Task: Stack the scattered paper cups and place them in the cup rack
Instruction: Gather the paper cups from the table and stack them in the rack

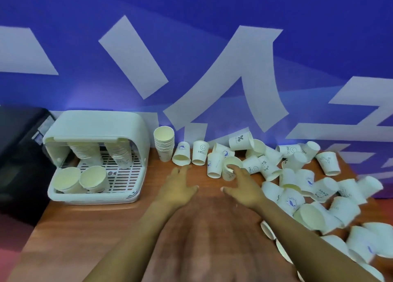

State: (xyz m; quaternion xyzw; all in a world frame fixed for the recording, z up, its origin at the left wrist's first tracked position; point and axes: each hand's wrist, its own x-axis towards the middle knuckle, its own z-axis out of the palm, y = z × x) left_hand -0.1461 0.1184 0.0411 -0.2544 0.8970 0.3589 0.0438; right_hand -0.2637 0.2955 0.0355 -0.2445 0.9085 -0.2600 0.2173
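— What have I got in front of me?

— I see a brown wood-grain table (89,228) against a blue wall (191,16) with big white strokes on it. My left hand (178,188) lies spread, fingers straight, holding nothing, fingertips just short of a tipped cup (181,154) whose mouth faces me. My right hand (244,188) reaches forward, fingers loosely curved near an upright cup (230,168); whether it grips that cup I cannot tell.

— And the rest of the cups?

— White paper, tapered, some printed in blue. A stack (164,143) stands upright, mouth up, just right of the rack (95,154). Beside the tipped cup, one marked HELLO (200,153) stands mouth down. The loose pile (308,186) spreads to the right, most lying on their sides, long axes pointing every way, several touching or overlapping.

— The rack?

— White plastic with rounded corners, a hood on top and a slotted tray below, at the table's left. Two stacks lean under the hood, and two more cups sit tilted at the front, mouths toward me. A dark object (19,154) sits left of it; I can't make out what it is.
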